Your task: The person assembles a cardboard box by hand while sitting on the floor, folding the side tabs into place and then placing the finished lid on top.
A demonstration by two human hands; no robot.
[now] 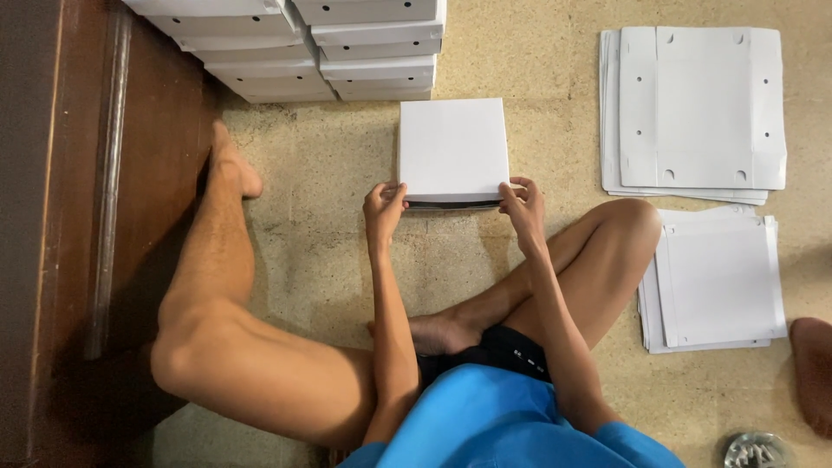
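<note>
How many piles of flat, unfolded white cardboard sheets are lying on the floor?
2. One pile of flat sheets lies at upper right; the second pile sits nearer, beside the person's knee. How many sheets each holds cannot be told. The folded boxes are not counted.

The speckled beige floor [329, 165] carries a closed white box [452, 147] at centre, stacked white boxes [321, 52] beyond it, two piles of flat white cardboard blanks [698, 108] [715, 282] at the right side, and a dark wooden frame [104, 173] along the left edge.
</note>
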